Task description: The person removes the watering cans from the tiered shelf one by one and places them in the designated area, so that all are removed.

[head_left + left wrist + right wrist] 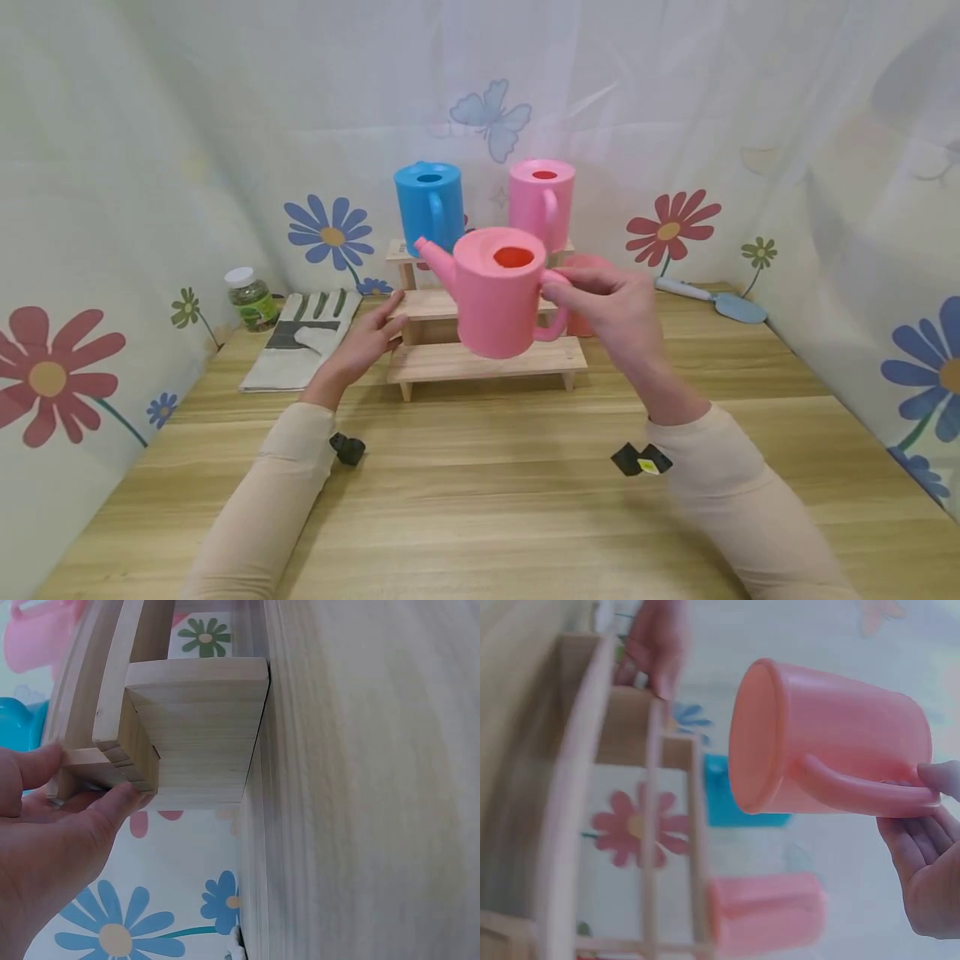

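Observation:
A pink watering can [498, 304] is held up in front of a tiered wooden shelf [487, 360], its spout pointing left. My right hand [611, 312] pinches the top of its handle [862, 796] between thumb and fingers. At the shelf's left end, my left hand [363, 342] grips the wood; the left wrist view shows its thumb and fingers [41, 765] around the end of a tier. On the top tier stand a blue watering can [429, 208] and a second pink watering can [536, 204]. Another pink object [583, 321] is partly hidden behind my right hand.
To the left, a pair of white-and-grey gloves [281, 362] lies beside a clear jar with a white lid [252, 300]. A small trowel with a light blue blade [738, 308] lies at the back right. Flower-printed curtains [322, 100] surround the wooden table [480, 500].

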Demonstrator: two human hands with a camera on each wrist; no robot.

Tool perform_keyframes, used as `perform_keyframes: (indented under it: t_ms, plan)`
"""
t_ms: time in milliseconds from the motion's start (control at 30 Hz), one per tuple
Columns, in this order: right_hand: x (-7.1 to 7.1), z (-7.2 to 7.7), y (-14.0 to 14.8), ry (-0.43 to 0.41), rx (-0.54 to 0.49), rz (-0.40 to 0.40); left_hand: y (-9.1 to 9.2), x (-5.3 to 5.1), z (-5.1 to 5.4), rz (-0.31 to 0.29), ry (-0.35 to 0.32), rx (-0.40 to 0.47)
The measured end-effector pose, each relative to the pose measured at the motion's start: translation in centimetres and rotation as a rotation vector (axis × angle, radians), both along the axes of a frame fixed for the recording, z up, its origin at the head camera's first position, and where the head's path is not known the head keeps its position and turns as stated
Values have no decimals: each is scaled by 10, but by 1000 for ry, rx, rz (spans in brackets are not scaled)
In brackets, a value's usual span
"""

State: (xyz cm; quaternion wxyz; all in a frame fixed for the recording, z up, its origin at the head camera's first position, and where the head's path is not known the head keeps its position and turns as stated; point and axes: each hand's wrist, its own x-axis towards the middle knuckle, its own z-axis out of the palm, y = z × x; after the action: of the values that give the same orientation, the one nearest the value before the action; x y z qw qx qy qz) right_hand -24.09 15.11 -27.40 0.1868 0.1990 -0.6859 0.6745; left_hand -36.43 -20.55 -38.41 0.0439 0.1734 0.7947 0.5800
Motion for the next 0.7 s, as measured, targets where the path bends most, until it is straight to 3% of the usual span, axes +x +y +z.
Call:
perform_keyframes:
  t_ms: [167, 367, 533, 700]
  plan:
    - [12, 26, 32, 47, -95, -118, -4, 3, 2, -14, -1, -15]
    - [15, 44, 71, 119, -286, -189, -4, 5, 1, -31, -12, -11]
    - [9, 49, 103, 96, -354, -305, -1, 5, 0, -22, -8, -14]
    - [-9, 42, 128, 65, -382, -386, 1, 4, 0, -22, -9, -13]
